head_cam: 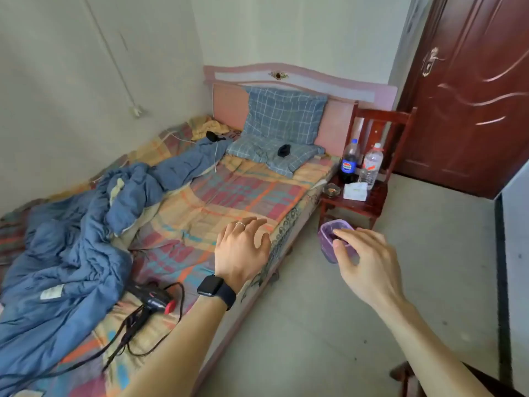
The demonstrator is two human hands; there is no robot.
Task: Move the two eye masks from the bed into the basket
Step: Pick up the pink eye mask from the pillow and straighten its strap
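Note:
One black eye mask (284,150) lies on the lower checked pillow at the head of the bed (229,202). A second black eye mask (213,136) rests farther left, on the blue quilt near the yellow cloth. A purple basket (329,247) stands on the floor beside the bed, below the red chair. My left hand (243,250) hovers open over the bed's right edge, a watch on its wrist. In front of the basket's rim my right hand (363,262) is held with fingers apart and holds nothing.
A crumpled blue quilt (65,253) covers the bed's left side. A black hair dryer (154,296) with its cord lies near the bed's front. A red chair (360,181) holds two bottles, an ashtray and a tissue pack. A dark red door (472,90) is at the right.

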